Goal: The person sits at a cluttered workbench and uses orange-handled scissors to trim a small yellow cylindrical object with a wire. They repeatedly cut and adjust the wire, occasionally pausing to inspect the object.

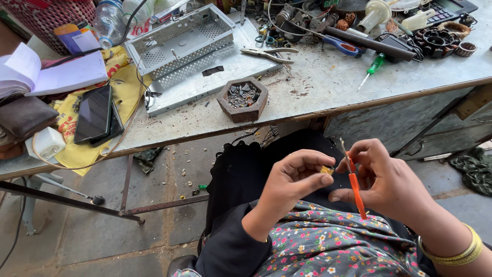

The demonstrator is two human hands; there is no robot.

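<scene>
Lowest in the frame, over a lap in floral cloth, the two hands meet just right of centre. The left hand [294, 179] pinches a small yellowish part [327, 170] between thumb and forefinger, its other fingers curled loosely under. The right hand [382, 177], with gold bangles [453, 251] on its wrist at the lower right, is closed around an orange-handled screwdriver [354, 187]. The tool's long axis runs close to vertical in the picture, handle end down toward the lap, metal tip up and leaning slightly left. The small part lies just left of the shaft, touching or nearly touching it; which, the picture does not show. So the part sits between the two hands, held by the left, with the tool's upper shaft beside it. Farther up, past a dark bag on the knees, the grey surface [328, 84] crosses the frame. On it, nearest the edge, stands a hexagonal block [242, 99] filled with dark bits; left of it lie a black phone [94, 114] on yellow cloth, then a perforated metal tray [179, 40]; pliers [269, 53] and a green screwdriver [372, 69] lie toward the upper right.
</scene>
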